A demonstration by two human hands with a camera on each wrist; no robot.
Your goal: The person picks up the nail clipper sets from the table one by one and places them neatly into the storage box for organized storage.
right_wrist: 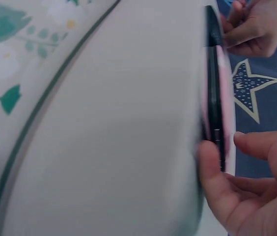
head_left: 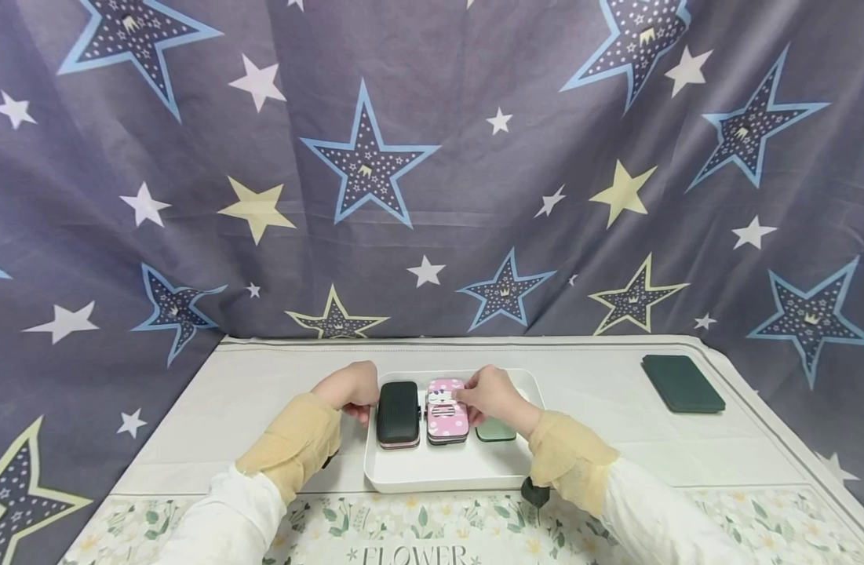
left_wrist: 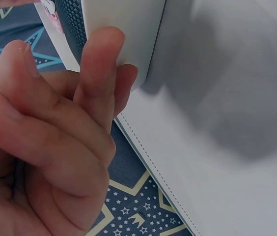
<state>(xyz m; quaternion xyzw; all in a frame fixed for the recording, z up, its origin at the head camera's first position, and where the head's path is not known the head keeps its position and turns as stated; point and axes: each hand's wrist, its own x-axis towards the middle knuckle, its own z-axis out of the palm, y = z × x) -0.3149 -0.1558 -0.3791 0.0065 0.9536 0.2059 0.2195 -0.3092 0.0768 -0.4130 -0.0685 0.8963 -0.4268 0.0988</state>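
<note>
A white tray [head_left: 446, 477] holds small hard cases. On its left lies a black ribbed case [head_left: 399, 413] with a pink edge beneath it. In the middle is a pink polka-dot case [head_left: 448, 424] with a white cartoon character, its dark edge showing below. My right hand [head_left: 498, 399] pinches this case between thumb and fingers at its right side. A pale green case [head_left: 497, 430] lies partly under that hand. At the tray's left wall, my left hand [head_left: 357, 390] has its fingers loosely bent, the fingertips [left_wrist: 103, 42] against the outside of the wall.
A dark green flat case or booklet [head_left: 683, 384] lies on the white tabletop [head_left: 601, 439] at the right. A floral mat [head_left: 742, 514] covers the front edge. Behind the table hangs a grey-purple star-patterned curtain [head_left: 474, 204].
</note>
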